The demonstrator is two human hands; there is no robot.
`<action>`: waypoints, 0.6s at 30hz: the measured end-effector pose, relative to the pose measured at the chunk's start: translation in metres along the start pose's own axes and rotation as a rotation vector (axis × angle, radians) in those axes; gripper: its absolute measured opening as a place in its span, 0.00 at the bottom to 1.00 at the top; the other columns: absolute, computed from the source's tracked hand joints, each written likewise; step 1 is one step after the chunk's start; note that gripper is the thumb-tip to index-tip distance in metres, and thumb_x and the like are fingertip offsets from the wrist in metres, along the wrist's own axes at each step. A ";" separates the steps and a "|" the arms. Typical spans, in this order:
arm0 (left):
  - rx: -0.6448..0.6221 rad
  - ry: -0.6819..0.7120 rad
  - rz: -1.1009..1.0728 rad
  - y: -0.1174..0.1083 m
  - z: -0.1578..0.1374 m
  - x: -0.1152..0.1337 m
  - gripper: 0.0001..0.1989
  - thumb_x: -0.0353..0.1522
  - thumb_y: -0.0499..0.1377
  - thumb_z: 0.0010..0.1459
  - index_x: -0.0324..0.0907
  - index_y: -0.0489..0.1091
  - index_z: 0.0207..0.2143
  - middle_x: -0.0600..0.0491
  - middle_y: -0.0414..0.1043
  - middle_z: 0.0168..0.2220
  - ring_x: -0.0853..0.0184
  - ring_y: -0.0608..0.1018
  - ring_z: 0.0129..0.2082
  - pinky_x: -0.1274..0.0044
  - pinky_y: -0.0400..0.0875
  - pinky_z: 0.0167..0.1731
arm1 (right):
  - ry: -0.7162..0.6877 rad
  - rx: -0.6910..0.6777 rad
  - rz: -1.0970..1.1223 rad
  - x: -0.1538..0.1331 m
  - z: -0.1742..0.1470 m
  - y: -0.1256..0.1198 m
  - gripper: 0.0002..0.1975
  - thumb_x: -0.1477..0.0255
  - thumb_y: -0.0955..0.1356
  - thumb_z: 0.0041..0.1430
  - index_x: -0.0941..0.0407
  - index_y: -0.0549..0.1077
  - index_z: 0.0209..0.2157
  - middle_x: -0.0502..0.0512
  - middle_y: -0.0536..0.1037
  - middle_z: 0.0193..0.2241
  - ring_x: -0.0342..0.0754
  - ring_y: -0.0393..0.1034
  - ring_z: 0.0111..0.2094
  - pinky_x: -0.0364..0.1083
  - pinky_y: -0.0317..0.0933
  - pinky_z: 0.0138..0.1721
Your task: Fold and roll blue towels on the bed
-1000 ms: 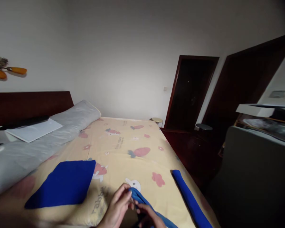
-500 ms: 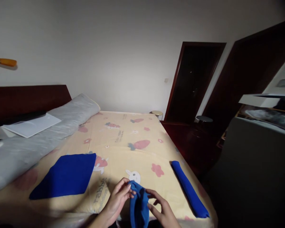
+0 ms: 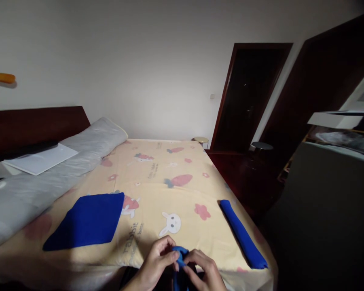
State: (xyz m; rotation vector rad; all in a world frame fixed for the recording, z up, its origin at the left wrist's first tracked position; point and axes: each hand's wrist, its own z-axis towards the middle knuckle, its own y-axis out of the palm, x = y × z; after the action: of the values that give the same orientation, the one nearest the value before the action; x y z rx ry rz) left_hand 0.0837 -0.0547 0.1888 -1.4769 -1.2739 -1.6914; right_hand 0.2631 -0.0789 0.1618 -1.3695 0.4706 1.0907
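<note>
A piece of blue cloth hangs between my hands at the near edge of the bed, its lower part running out of view. My left hand pinches the cloth's top edge from the left, thumb on top. My right hand grips the same bunched edge from the right with bent fingers. On the bed to the left lies a flat blue cloth, four-cornered and spread out. A long, narrow blue roll of cloth lies along the bed's right side.
The bed wears a cream sheet with rabbits and carrots. A rolled grey quilt runs along its left, bearing a white board. Stools stand near the dark door. A dark grey cabinet is at right.
My hands have come closer together, and the cloth's top edge, stretched open before, is now bunched between my fingers and slightly lower. The view has shifted slightly.
</note>
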 end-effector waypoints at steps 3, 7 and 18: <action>0.008 0.006 0.057 -0.005 0.002 -0.004 0.16 0.43 0.64 0.48 0.42 0.63 0.26 0.60 0.63 0.22 0.74 0.65 0.23 0.77 0.58 0.27 | -0.002 0.009 0.014 -0.005 -0.001 -0.002 0.13 0.61 0.61 0.59 0.53 0.71 0.29 0.54 0.76 0.28 0.46 0.70 0.33 0.46 0.62 0.38; -0.041 -0.007 0.143 -0.010 0.002 -0.003 0.19 0.47 0.64 0.46 0.43 0.61 0.25 0.62 0.57 0.22 0.74 0.61 0.24 0.77 0.54 0.26 | 0.037 0.112 0.110 -0.014 -0.007 -0.004 0.11 0.60 0.62 0.58 0.52 0.68 0.31 0.52 0.73 0.31 0.47 0.68 0.36 0.47 0.62 0.42; 0.040 0.110 0.548 -0.021 0.004 0.003 0.09 0.26 0.56 0.45 0.45 0.56 0.21 0.60 0.59 0.24 0.70 0.63 0.28 0.76 0.56 0.30 | 0.217 0.055 0.296 -0.024 -0.006 -0.006 0.14 0.55 0.60 0.58 0.52 0.63 0.29 0.46 0.62 0.26 0.43 0.58 0.30 0.44 0.56 0.35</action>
State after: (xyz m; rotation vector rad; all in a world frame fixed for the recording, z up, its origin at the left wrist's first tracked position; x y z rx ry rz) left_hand 0.0668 -0.0418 0.1850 -1.5101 -0.7459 -1.3481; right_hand 0.2589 -0.0920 0.1835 -1.4055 0.8779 1.1608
